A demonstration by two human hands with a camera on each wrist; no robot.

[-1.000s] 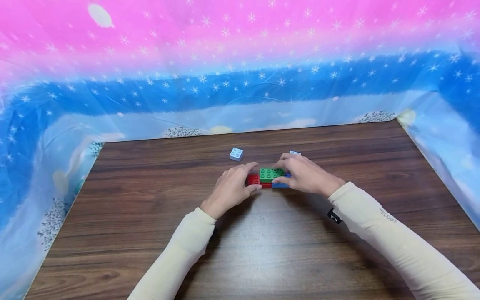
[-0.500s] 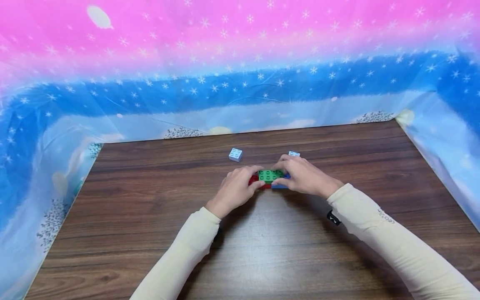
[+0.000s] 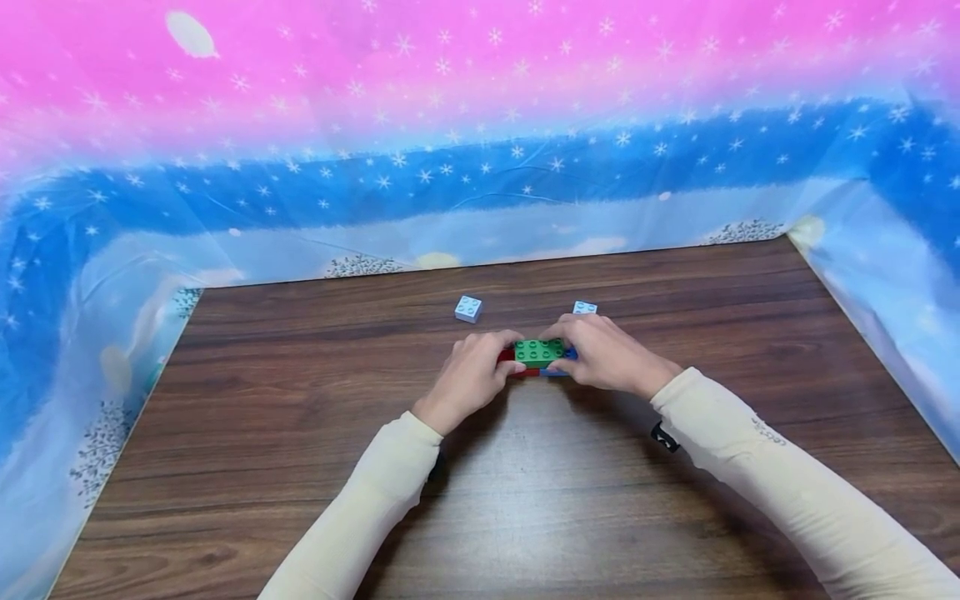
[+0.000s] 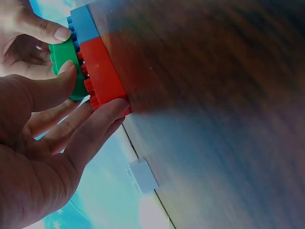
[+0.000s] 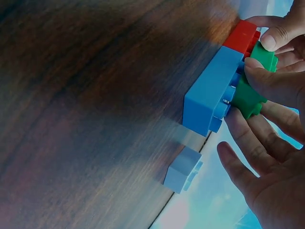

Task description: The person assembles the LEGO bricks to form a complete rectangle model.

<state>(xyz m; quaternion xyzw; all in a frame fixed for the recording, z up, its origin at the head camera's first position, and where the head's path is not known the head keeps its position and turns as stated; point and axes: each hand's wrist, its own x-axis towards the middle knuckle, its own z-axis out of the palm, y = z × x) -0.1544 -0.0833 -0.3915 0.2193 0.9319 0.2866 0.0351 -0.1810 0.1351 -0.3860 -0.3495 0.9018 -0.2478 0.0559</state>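
Observation:
A green toy building brick [image 3: 538, 353] bridges the seam between a red brick [image 4: 102, 69] and a blue brick [image 5: 212, 88], which stand end to end on the table. Studs of the lower bricks still show beneath the green one in both wrist views. My left hand [image 3: 468, 375] pinches the green brick toward its left end, thumb on the near side, while one finger lies by the red brick's end. From the other side, my right hand [image 3: 611, 354] grips the green brick between thumb and fingers, over the blue brick.
Two pale blue-white bricks with studs on top sit farther back on the brown wooden table [image 3: 300, 375]: one brick [image 3: 468, 309] left of centre, another brick [image 3: 585, 308] just behind my right hand. A pink and blue snowflake cloth [image 3: 480, 167] rises along the table's back and sides.
My left hand has shifted right from the red brick, and its thumb and fingers now hold the green brick. My right hand keeps its grip on the green brick, nearly unmoved.

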